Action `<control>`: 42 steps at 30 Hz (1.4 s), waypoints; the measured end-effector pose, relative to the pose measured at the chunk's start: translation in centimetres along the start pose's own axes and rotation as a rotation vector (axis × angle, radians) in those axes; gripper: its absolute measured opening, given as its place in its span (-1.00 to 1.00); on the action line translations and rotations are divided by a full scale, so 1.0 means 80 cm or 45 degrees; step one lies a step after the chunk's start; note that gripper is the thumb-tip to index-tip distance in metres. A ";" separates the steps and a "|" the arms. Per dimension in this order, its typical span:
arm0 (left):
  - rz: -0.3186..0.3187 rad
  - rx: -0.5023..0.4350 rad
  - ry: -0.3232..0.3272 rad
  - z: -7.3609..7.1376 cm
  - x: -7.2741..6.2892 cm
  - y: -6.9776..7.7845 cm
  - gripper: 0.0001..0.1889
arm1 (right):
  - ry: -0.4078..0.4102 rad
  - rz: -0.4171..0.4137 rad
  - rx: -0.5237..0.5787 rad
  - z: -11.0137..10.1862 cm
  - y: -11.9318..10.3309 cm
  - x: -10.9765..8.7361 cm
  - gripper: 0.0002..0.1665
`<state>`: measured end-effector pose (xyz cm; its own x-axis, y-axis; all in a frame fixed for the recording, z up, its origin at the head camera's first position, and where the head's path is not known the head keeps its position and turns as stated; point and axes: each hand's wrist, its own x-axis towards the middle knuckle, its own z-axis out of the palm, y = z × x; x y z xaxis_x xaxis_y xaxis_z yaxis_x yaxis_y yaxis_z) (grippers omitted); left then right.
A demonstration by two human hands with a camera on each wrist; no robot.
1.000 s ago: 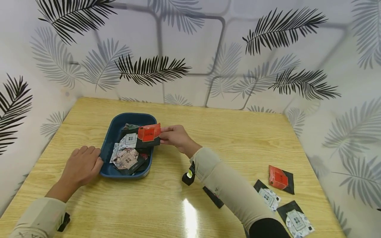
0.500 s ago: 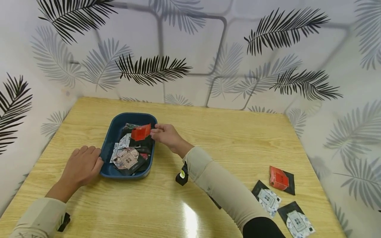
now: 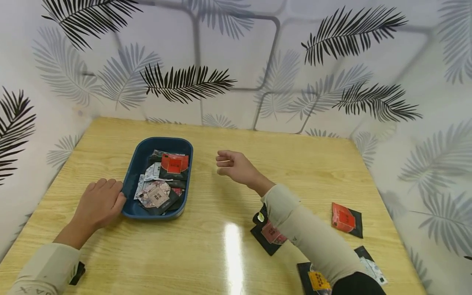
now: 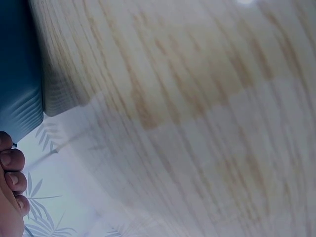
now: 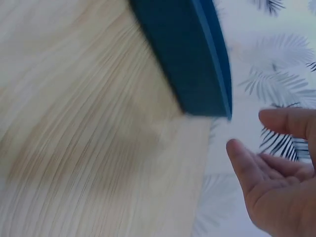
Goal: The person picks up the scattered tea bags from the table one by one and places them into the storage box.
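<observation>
A dark blue plastic bin (image 3: 156, 217) stands on the left of the table. My left hand (image 3: 98, 203) holds its left side, thumb at the rim; curled fingertips (image 4: 16, 181) show beside the bin in the left wrist view. Inside, a red-and-black flat packet (image 3: 175, 166) lies on top of several others, among them a pink floral packet (image 3: 156, 196) and a white floral packet (image 3: 151, 172). My right hand (image 3: 237, 166) hovers to the right of the bin, holding nothing, its fingers loosely bent and apart from the thumb.
Packets lie on the right of the wooden table (image 3: 206, 254): a dark pink one (image 3: 272, 234), a yellow-labelled one (image 3: 318, 280), a red one (image 3: 346, 219) and a white floral one (image 3: 372, 264). My right forearm partly covers some. A leaf-patterned backdrop (image 3: 228, 53) borders the table.
My right hand let go of the red-and-black packet inside the bin and drew back to the right. The packet now lies flat on the pile. My left hand stayed at the bin.
</observation>
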<state>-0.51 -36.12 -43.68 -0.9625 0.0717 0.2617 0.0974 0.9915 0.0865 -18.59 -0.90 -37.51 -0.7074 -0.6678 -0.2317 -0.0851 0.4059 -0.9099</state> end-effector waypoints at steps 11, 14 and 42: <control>-0.014 0.007 -0.009 -0.006 0.002 -0.001 -0.81 | -0.306 -0.148 -0.669 -0.054 0.047 -0.073 -0.53; -0.003 0.008 -0.002 -0.007 0.003 0.000 -0.80 | -0.352 -0.161 -0.771 -0.063 0.059 -0.093 -0.60; -0.007 0.006 -0.037 -0.005 0.001 0.003 -0.80 | -0.334 -0.291 -1.237 -0.051 0.115 -0.147 -0.55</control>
<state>-0.46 -35.96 -43.23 -0.9701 0.0691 0.2328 0.0907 0.9924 0.0836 -13.93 13.26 -41.76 -0.4378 -0.8602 -0.2615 -0.8109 0.5034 -0.2983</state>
